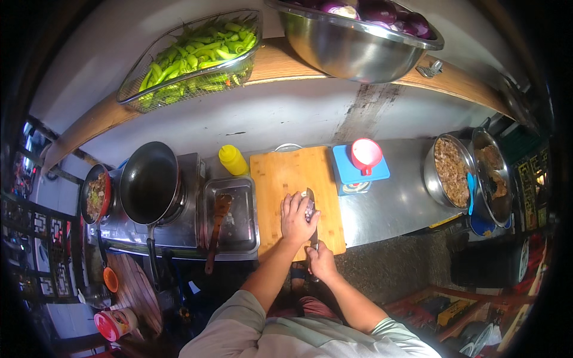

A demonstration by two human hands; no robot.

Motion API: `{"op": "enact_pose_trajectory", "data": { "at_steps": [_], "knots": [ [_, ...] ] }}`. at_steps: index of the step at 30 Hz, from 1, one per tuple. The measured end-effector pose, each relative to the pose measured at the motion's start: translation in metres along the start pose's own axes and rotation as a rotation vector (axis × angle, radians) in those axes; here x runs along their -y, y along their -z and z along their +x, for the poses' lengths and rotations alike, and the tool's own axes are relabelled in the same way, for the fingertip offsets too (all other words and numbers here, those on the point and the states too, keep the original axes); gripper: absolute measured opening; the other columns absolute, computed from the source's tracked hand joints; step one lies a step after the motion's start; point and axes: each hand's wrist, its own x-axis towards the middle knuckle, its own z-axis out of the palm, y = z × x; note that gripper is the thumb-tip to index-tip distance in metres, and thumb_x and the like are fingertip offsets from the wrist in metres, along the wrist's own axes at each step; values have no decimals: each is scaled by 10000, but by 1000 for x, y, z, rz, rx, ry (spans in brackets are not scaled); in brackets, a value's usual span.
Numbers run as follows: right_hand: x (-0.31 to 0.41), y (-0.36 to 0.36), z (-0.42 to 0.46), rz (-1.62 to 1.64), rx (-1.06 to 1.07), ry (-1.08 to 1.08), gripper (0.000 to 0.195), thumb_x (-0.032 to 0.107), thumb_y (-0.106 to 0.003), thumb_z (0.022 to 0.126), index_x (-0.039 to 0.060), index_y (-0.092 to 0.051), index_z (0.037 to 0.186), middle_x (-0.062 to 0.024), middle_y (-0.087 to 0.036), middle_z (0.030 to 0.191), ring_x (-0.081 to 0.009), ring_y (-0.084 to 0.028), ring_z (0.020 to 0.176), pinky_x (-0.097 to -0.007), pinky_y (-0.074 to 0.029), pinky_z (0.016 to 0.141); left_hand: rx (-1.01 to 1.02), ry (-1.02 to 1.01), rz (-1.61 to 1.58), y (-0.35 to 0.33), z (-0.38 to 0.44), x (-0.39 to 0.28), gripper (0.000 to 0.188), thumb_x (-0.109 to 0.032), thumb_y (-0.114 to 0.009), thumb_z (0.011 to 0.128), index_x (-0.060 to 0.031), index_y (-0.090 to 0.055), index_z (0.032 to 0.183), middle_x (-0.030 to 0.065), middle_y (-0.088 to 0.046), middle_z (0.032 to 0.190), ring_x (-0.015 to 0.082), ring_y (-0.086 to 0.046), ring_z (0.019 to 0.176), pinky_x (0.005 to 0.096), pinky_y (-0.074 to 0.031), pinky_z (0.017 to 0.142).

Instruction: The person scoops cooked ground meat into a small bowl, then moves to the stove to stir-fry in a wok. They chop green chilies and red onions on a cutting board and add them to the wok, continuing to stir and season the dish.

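Note:
A bamboo cutting board (273, 179) lies before me on the steel counter. My right hand (321, 261) is closed around the handle of a kitchen knife (314, 238), whose blade points away from me over the board. My left hand (299, 218) lies on the board with its fingers spread, against the left side of the blade. Some chopped onion (309, 210), white and purple, shows between my left thumb and fingers beside the blade. What lies under the palm is hidden.
Left stand a steel tray (230, 221) with a wooden spatula (218, 223), a yellow squeeze bottle (233, 160) and two pans (149, 183). Right are a blue scale (358, 174) with a red cup (366, 154) and a steel bowl of chopped food (452, 174). A shelf holds green peppers (197, 58) and onions (380, 15).

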Motion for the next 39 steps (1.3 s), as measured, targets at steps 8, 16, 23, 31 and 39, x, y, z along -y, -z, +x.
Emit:
{"op": "enact_pose_trajectory", "data": {
  "at_steps": [8, 16, 23, 31, 39],
  "knots": [
    [-14, -8, 15, 252, 218, -82, 74, 111, -463, 1009, 43, -471, 981, -43, -489, 635, -146, -456, 417, -298, -409, 385, -258, 131, -309, -9, -3, 15, 193, -63, -735, 770, -21, -710, 957, 150, -657, 1178, 344, -617, 1098, 407, -509, 954],
    [7, -9, 11, 387, 274, -55, 79, 116, -457, 1008, 56, -457, 956, -56, -511, 661, -153, -478, 433, -298, -423, 388, -341, 215, -488, 11, 12, 3, 216, 10, -741, 774, 3, -714, 988, 169, -676, 1183, 307, -668, 1085, 373, -545, 929],
    [67, -35, -9, 310, 250, 81, 116, 139, -487, 995, 52, -442, 934, -75, -524, 666, -162, -499, 443, -308, -442, 398, -379, 162, -568, 88, 50, -7, 222, -15, -735, 790, -3, -708, 1010, 170, -673, 1189, 336, -671, 1064, 392, -545, 924],
    [182, -147, -10, 294, 455, 263, 135, 133, -490, 1006, 32, -433, 936, -65, -512, 657, -156, -500, 442, -304, -425, 400, -623, 49, -409, 250, 113, 59, 216, -12, -742, 772, 3, -716, 986, 155, -694, 1161, 308, -678, 1069, 373, -537, 922],
    [244, -286, 1, 152, 513, 277, 139, 147, -540, 982, 32, -491, 922, -50, -522, 612, -155, -512, 437, -317, -405, 390, -620, 235, -335, 367, 121, 189, 168, -50, -734, 819, -4, -716, 981, 135, -725, 1039, 251, -707, 947, 336, -543, 836]
  ]
}}
